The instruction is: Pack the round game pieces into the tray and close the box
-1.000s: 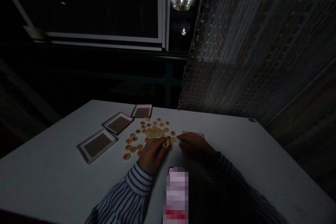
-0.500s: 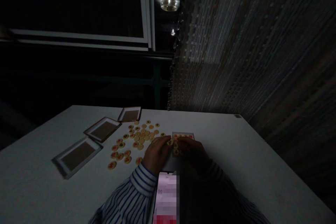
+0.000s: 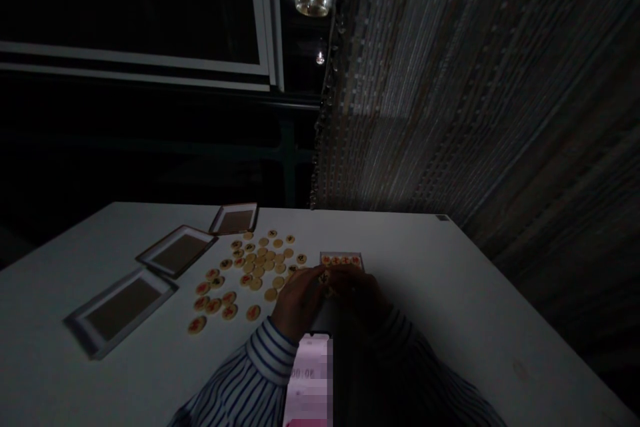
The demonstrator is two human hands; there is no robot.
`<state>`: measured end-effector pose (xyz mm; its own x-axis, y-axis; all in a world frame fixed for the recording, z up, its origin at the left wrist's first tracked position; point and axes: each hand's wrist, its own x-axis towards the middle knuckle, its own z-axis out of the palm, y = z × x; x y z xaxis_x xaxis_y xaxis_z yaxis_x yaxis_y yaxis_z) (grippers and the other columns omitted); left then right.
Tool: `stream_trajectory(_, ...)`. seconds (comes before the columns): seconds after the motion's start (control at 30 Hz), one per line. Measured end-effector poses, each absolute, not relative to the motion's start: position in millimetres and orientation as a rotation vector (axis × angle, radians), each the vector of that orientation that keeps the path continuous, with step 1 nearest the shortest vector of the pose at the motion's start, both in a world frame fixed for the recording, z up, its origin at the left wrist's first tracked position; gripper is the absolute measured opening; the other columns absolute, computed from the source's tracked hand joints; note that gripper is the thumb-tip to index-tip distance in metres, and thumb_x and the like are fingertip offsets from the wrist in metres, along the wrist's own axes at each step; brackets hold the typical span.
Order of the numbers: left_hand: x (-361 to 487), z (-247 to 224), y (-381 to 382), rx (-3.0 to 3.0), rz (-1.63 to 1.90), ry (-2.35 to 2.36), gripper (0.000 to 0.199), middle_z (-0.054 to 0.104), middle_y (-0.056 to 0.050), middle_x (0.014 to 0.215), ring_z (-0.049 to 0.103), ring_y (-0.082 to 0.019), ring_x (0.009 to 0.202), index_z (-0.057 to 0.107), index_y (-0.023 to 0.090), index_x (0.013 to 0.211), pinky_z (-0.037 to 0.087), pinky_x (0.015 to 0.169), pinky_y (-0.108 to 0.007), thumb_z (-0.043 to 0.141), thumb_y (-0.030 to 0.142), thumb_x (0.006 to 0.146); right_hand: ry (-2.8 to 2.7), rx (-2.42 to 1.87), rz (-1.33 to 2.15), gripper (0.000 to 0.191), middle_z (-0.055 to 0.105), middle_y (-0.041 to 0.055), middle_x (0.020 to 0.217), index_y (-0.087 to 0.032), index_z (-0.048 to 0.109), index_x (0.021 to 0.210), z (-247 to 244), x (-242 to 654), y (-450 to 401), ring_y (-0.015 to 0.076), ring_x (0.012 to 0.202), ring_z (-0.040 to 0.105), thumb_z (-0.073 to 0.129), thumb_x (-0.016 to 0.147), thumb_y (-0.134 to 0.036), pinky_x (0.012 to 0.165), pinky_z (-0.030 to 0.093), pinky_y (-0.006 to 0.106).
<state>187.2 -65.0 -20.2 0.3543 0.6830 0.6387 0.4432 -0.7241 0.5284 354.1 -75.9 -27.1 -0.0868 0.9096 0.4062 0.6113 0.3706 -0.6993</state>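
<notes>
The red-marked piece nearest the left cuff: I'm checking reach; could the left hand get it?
Probably yes: only bare tabletop shows between the left hand and that piece, though that hand may hold another.

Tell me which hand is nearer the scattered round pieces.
Left. The left hand is close beside the scattered round pieces, at their right side; the right hand is farther right, at the small box.

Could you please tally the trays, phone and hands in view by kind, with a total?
Trays on the left: 3
Tray beneath the hands: 1
Phone: 1
Hands (left hand, right hand): 2
Total: 7
</notes>
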Motion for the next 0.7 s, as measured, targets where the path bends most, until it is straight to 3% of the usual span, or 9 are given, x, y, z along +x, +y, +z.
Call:
stream_trajectory(0.17, 187.1, -18.7, -66.3, 2.312, 1.295, 1.003, 0.027, 0.064, -0.008, 0.098, 0.059, -0.018, 0.092, 0.055, 0.019, 0.106, 0.049, 0.081, -0.03, 0.049, 0.024, 0.08, -1.714, -1.289, 0.638, 0.017, 0.067, 0.0073, 0.09, -0.02, 0.06, 0.09, -22.7, 353.3, -76.9, 0.0175, 0.08, 0.063, 0.052, 0.077, -0.028, 0.07, 0.053, 0.032)
stream_trajectory(0.4, 187.3, -17.3, -68.2, 2.116, 1.244, 1.051, 0.03, 0.066, -0.007, 0.097, 0.061, -0.017, 0.088, 0.058, 0.02, 0.104, 0.051, 0.078, -0.029, 0.055, 0.027, 0.076, -1.495, -1.146, 0.913, 0.035, 0.068, 0.0077, 0.08, -0.016, 0.064, 0.083, -27.5, 355.0, -72.6, 0.0193, 0.072, 0.064, 0.059, 0.068, -0.048, 0.064, 0.053, 0.032)
stream_trajectory(0.7, 188.7, -9.2, -69.8, 1.653, 1.192, 1.09, 0.02, 0.069, -0.006, 0.087, 0.064, -0.017, 0.081, 0.067, 0.018, 0.086, 0.051, 0.075, -0.026, 0.057, 0.027, 0.072, -1.435, -1.114, 1.013, 0.032, 0.067, 0.006, 0.072, -0.016, 0.067, 0.081, -16.1, 354.8, -75.4, 0.0172, 0.064, 0.062, 0.063, 0.066, -0.044, 0.058, 0.051, 0.03)
